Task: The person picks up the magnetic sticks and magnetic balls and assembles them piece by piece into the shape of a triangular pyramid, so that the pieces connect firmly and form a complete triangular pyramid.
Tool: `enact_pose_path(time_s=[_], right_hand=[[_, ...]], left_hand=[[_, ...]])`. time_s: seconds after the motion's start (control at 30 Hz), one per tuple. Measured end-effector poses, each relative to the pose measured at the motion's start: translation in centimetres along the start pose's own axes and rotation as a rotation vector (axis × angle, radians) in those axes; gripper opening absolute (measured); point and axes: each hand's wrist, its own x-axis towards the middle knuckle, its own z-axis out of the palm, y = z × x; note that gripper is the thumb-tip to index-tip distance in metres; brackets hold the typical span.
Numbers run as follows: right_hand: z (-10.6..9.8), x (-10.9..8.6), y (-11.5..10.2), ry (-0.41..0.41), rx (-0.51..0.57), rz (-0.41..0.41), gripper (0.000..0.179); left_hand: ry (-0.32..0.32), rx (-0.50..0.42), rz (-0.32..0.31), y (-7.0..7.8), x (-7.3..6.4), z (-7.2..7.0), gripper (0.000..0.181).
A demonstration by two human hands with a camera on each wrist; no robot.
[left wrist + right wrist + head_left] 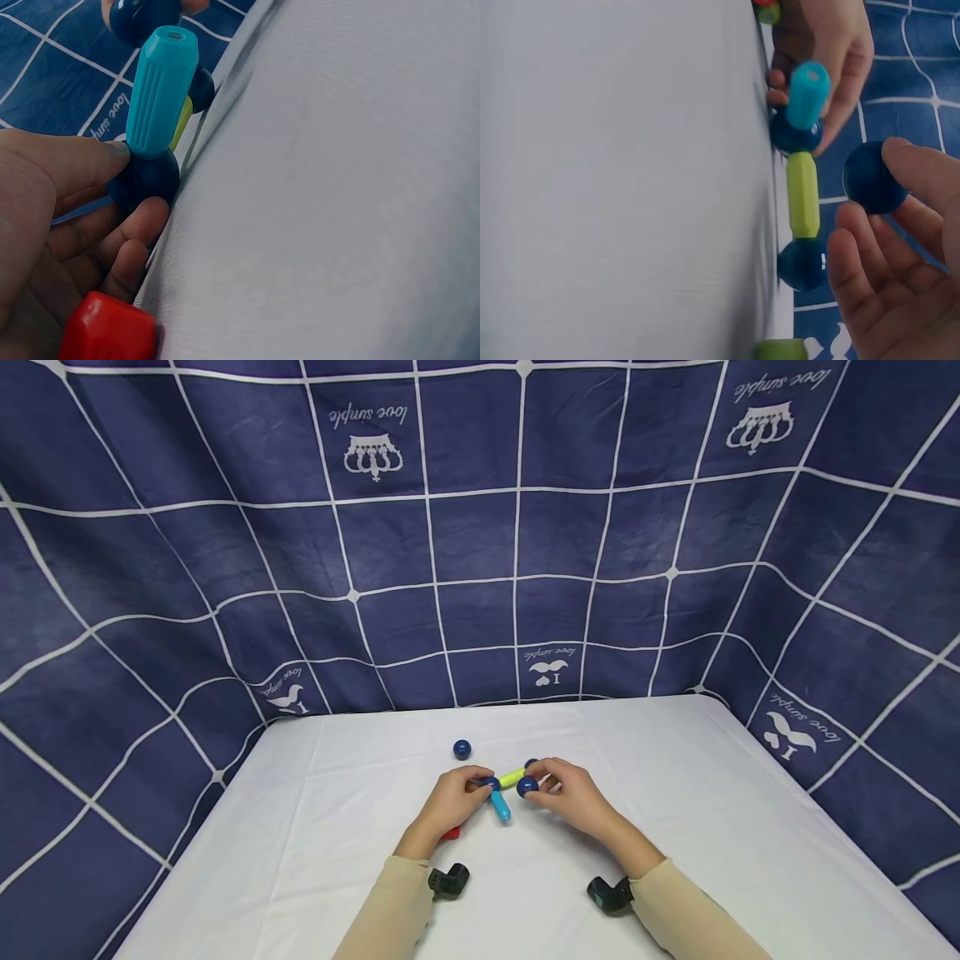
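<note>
My left hand pinches a dark blue ball between thumb and fingers. From that ball a light blue ridged rod sticks out toward me, and a yellow-green rod runs off to the right. A second blue ball sits on the yellow-green rod's other end, partly hidden in the head view by the right hand. My right hand holds a separate blue ball with thumb and fingertips, apart from the joined pieces. Beneath the left wrist lies a red piece.
Another blue ball lies on the white-covered table, beyond the left hand. A green piece shows at the lower edge of the right wrist view. A blue checked curtain encloses the back and sides.
</note>
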Motion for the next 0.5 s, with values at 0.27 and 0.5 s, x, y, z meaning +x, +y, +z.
enact_pose_path(time_s=[0.27, 0.5], right_hand=[[0.6, -1.8, 0.3, -0.080, 0.058, -0.001, 0.031], [1.5, -2.4, 0.4, -0.110, 0.105, 0.023, 0.031]], left_hand=[[0.006, 0.009, -0.004, 0.0, -0.1, -0.1, 0.026], [0.011, 0.013, 0.003, 0.0, -0.1, 0.0, 0.026]])
